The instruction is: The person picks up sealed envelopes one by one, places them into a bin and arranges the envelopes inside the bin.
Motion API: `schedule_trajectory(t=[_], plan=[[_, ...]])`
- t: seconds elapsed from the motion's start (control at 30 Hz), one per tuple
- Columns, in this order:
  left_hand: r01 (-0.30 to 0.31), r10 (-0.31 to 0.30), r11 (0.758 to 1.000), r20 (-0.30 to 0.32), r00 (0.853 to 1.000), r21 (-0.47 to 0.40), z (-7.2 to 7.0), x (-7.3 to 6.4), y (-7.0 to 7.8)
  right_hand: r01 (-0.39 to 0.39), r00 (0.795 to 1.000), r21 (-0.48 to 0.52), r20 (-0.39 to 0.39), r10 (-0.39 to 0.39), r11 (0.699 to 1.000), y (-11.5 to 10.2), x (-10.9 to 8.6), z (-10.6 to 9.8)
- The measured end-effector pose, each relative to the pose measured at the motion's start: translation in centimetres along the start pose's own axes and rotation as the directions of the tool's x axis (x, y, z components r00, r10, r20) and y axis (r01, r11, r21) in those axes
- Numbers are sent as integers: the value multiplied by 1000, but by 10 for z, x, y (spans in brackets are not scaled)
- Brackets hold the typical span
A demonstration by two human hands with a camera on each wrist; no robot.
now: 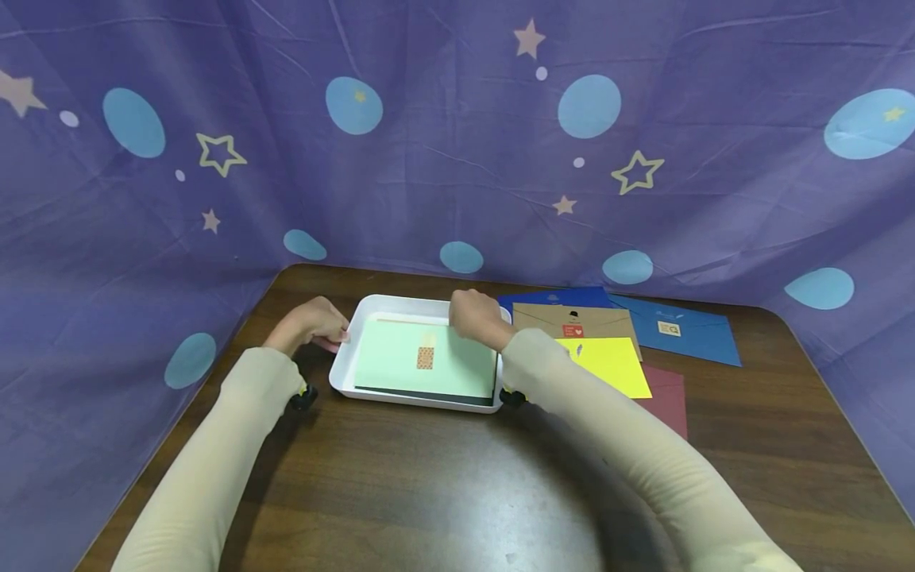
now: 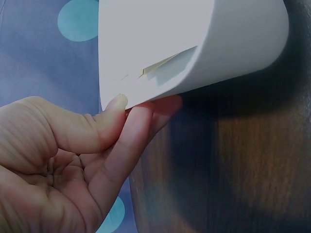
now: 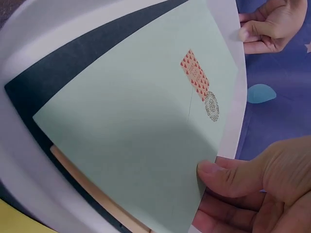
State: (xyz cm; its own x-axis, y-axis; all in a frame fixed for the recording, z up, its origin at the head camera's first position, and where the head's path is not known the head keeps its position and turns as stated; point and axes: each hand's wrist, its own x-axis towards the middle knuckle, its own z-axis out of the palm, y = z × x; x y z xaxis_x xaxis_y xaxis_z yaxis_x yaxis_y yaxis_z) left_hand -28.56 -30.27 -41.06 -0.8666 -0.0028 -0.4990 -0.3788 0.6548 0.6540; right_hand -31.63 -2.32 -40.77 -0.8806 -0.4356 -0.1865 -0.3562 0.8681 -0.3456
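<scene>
A white tray [image 1: 345, 373] stands near the back of the table with a stack of envelopes in it. My left hand [image 1: 319, 322] pinches the tray's left rim between thumb and fingers, as the left wrist view shows close up. On top of the stack lies a mint green envelope [image 1: 389, 357] with a patterned sticker [image 3: 195, 75]. My right hand [image 3: 257, 187] pinches this envelope at one edge, thumb on its face and fingers underneath. Below it, a dark envelope [image 3: 29, 94] and a tan envelope [image 3: 92, 187] stick out. In the head view my right hand hides the tray's far right part.
Right of the tray, several envelopes overlap: a dark blue one [image 1: 579, 296], a kraft brown one [image 1: 532, 318], a yellow one [image 1: 615, 365], a dark red one [image 1: 668, 397] and a lighter blue one [image 1: 700, 334]. A purple curtain [image 1: 457, 159] hangs behind the wooden table [image 1: 400, 477].
</scene>
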Motion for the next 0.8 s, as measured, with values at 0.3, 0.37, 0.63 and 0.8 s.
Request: schedule_trajectory(t=[0.3,0.37,0.63,0.8], plan=[[16,-16,1000,3,1000,3,0,1,0,13,1000,-19,-13,-13,1000,5,5,7],[17,-17,1000,5,1000,3,-1,1,0,11,1000,-21,-8,-11,1000,6,6,9],[19,-19,1000,6,1000,16,0,2,1,1,1000,-28,-31,-2,1000,6,5,12],[18,-18,1000,8,1000,16,0,1,2,7,1000,-26,-20,-7,1000,7,5,14]])
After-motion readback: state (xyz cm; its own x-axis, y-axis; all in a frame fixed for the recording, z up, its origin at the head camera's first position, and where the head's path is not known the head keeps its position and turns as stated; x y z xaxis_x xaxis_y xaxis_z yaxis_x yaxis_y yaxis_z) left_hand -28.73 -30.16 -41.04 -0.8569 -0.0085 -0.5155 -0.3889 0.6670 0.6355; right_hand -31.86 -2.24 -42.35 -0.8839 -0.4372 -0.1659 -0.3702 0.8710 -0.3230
